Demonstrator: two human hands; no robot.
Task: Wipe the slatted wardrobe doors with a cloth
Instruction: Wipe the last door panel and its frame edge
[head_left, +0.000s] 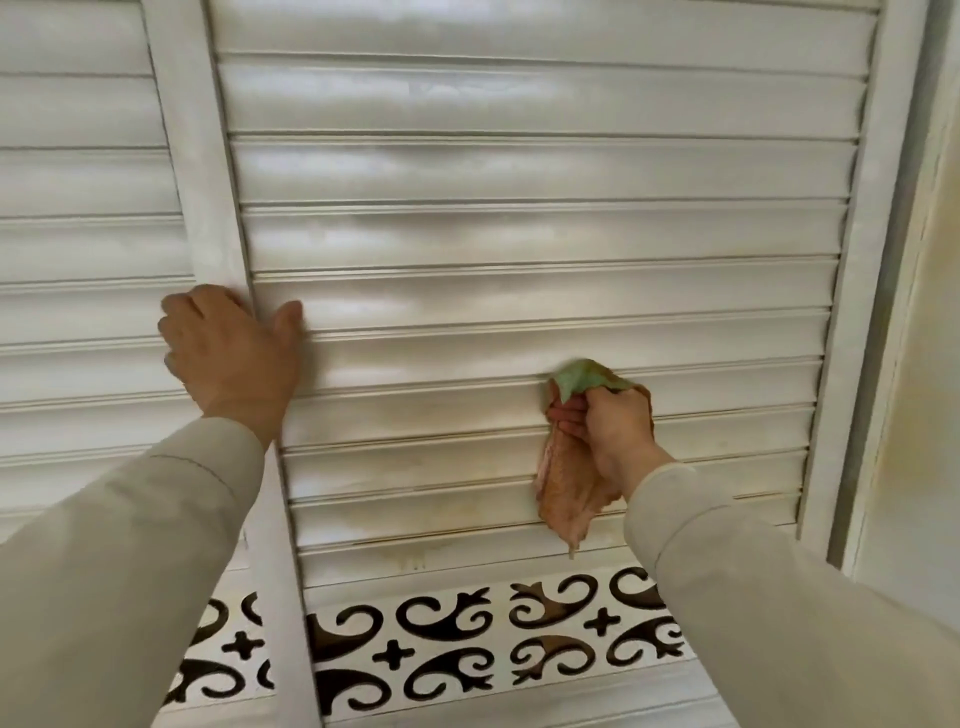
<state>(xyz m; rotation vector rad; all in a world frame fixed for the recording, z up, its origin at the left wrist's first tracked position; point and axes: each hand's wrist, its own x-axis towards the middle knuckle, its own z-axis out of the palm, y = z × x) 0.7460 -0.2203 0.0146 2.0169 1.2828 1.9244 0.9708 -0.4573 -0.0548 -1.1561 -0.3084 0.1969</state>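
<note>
1. The right door (519, 171) fills the middle, with the left door (78, 182) beside it to the left.
2. The left hand (234, 353) rests on the upright stile (208, 182) between them.
3. The right hand (608, 426) presses a cloth (566, 483) on the right door's lower slats.
4. A cut-out panel (467, 639) runs below the slats.
5. A wall (924, 389) stands right of the doors.

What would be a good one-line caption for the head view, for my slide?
Right hand wipes a white slatted wardrobe door with a bunched cloth while the left hand steadies its frame.
</note>
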